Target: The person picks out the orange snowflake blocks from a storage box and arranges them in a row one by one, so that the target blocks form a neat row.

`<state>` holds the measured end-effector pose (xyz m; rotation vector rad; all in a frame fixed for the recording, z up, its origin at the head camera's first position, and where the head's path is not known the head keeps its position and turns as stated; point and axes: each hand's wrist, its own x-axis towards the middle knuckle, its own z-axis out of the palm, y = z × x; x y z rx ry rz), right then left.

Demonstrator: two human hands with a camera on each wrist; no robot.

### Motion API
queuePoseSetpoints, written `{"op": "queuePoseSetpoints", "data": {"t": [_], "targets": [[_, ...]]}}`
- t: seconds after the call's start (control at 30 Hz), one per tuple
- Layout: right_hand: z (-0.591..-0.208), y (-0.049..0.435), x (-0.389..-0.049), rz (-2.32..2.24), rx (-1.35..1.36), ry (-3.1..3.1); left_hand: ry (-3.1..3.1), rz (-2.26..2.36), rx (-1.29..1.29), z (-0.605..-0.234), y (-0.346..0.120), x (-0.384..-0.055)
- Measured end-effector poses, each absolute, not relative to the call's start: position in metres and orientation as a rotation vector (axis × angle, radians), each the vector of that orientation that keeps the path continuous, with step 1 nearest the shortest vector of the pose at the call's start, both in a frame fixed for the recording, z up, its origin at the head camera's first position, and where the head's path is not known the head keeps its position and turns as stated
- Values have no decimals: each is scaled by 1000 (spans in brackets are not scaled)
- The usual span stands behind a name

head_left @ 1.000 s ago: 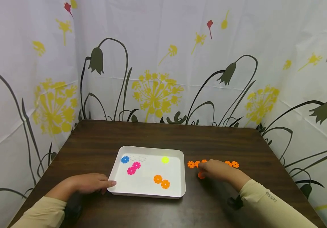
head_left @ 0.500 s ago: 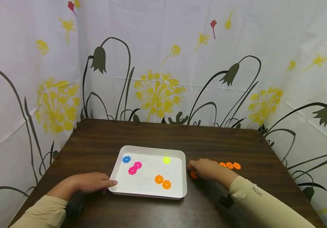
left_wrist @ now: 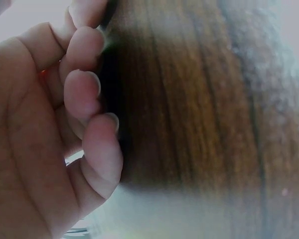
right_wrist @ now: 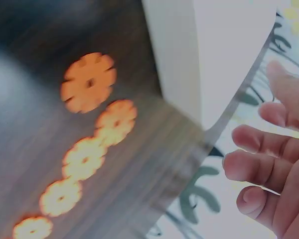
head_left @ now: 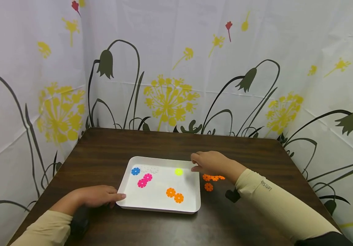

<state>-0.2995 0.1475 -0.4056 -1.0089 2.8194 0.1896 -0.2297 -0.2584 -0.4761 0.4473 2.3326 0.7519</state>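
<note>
My left hand (head_left: pixel 97 196) holds the near left corner of a white tray (head_left: pixel 152 201), its thumb over the rim. Curled fingers (left_wrist: pixel 102 149) show in the left wrist view. At the tray's far right corner, my right hand (head_left: pixel 211 163) hovers with loosely bent fingers, and nothing shows between them. Below it on the table lie a single orange notched disc (head_left: pixel 208 187) and a row of orange discs (head_left: pixel 206 177), partly hidden by my forearm. Inside the tray are a blue disc (head_left: pixel 135 171), pink discs (head_left: pixel 142 183), clear discs (head_left: pixel 154 170), a yellow disc (head_left: pixel 179 172) and orange discs (head_left: pixel 170 192).
The dark wooden table (head_left: pixel 152 143) carries the tray near its middle. Behind and beside it hangs a white curtain (head_left: pixel 176 44) printed with flowers. Beige sleeves (head_left: pixel 272 198) cover my forearms.
My right hand has left the orange discs, moving left and then up and away to the tray's far right corner. The single orange disc has shifted left. My left hand stays at the tray.
</note>
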Motion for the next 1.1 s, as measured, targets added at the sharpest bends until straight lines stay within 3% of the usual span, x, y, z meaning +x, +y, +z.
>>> {"op": "queuePoseSetpoints", "data": {"t": [0.47,0.73,1.1], "targets": [[-433,81,-265,448,-1182,2623,2332,752,465,-477,-259,-230],[-450,70,-253,611,-1216,2607,2341,751,468,-478,-261,-230],[-450,71,-251,399,-1191,2555,2323,771,464,-479,-260,-230]]}}
